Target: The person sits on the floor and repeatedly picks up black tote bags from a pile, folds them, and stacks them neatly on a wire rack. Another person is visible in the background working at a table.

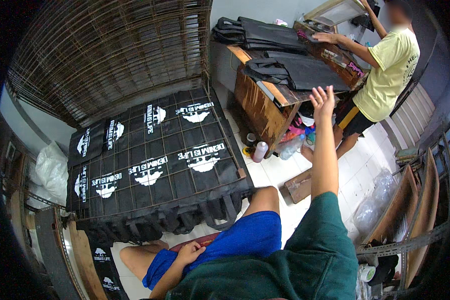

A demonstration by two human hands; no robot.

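Observation:
My right arm is stretched out and up, and my right hand [323, 101] is in the air with its fingers spread and nothing in them. In the picture it lies just below a folded stack of black fabric bags [305, 71] on the wooden table; whether it touches them I cannot tell. My left hand [189, 253] rests on my lap over the blue shorts [235, 245], fingers loosely laid and holding nothing. To my left, black bags with white tree prints [152, 172] lie in rows under a wire drying rack [150, 161]. Bag handles hang along its near edge.
Raised wire racks [120, 55] lean behind the printed bags. A co-worker in a yellow shirt [395, 65] stands at the worn wooden table [265, 100], holding a framed screen [337, 12]. Bottles [259, 152] and a wooden block [299, 187] stand on the tiled floor. Boards [410, 220] lean right.

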